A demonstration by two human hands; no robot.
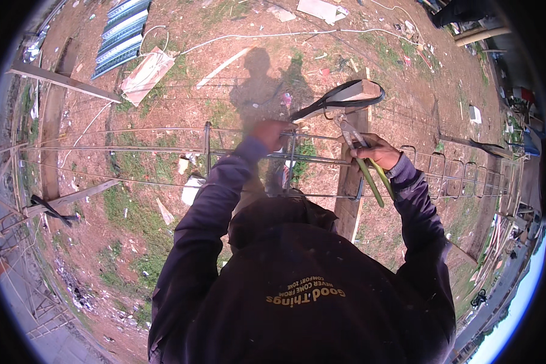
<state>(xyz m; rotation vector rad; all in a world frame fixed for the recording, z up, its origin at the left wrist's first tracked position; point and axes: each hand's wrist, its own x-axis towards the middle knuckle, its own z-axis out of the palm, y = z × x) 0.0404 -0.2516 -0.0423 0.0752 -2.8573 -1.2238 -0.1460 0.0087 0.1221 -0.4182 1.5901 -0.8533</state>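
A pair of pincers (366, 165) with green handles is gripped in my right hand (377, 150), its jaws pointing up and away from me. My left hand (269, 134), smeared by motion, is at the far side of a steel rebar cage (321, 159), close to a square stirrup (293, 145). Its fingers cannot be made out clearly. A looped bundle of dark tie wire (321, 104) lies over the end of a wooden beam (358, 92), just beyond both hands. The cage's long bars run left to right in front of my body.
More stirrups (455, 173) stand along the cage to the right. Wooden supports (85, 195) and another dark wire bundle (53, 209) are at left. Corrugated metal sheets (122, 36), a plank (224, 67) and a white cable (267, 34) lie on the littered ground beyond.
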